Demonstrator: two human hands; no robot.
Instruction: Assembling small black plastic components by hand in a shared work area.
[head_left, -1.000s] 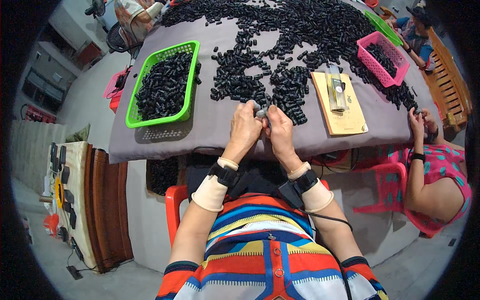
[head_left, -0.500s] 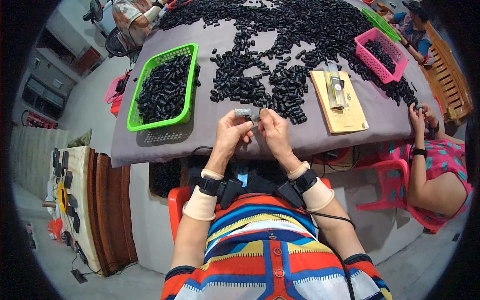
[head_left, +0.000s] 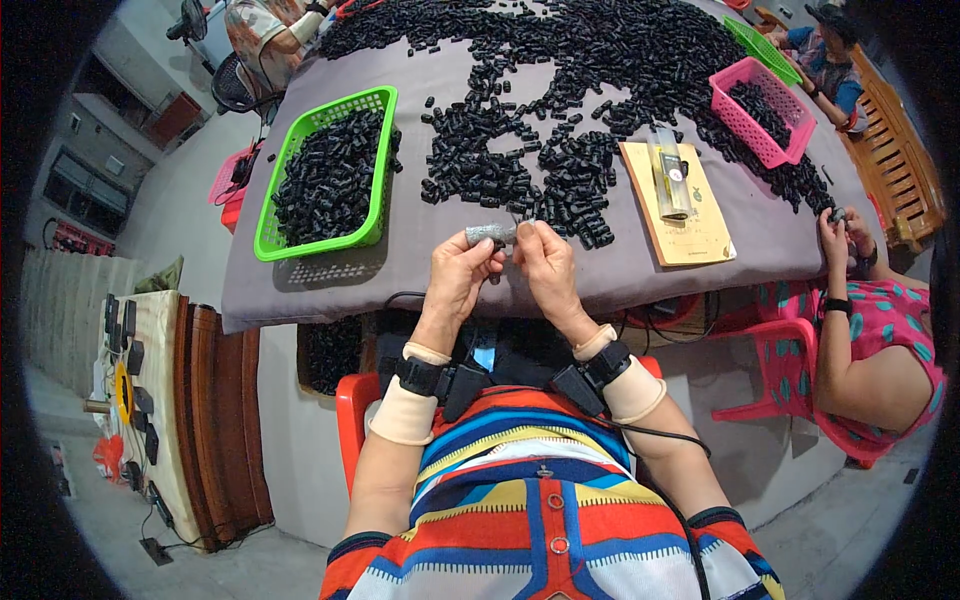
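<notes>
Both hands meet just over the near edge of the desk (head_left: pixel 420 270), which is covered by a grey cloth. The left hand (head_left: pixel 458 272) pinches a small grey cylindrical piece (head_left: pixel 490 234) between thumb and fingertips, holding it roughly level. The right hand (head_left: pixel 545 268) closes its fingertips on the right end of the same piece, so the two hands share it, thumbs almost touching. Each wrist wears a beige cuff with a black device strapped to it.

At 12 o'clock from the hands, a heap of small black parts (head_left: pixel 580 110) spreads across the desk, its nearest cluster lying just beyond the fingertips. At 10 o'clock stands a green basket (head_left: pixel 268 235) filled with the same black parts. At 2 o'clock lies a tan card (head_left: pixel 695 235), with a narrow clear packet (head_left: pixel 670 172) resting on its upper part. Further out at 1 o'clock sits a pink basket (head_left: pixel 735 72) holding more black parts, and beyond it a second green basket (head_left: pixel 752 42) near the far edge.

At 3 o'clock another person in a pink patterned top sits at the desk's right side, that person's hands (head_left: pixel 838 222) held together at the edge, fingering something small and dark.
</notes>
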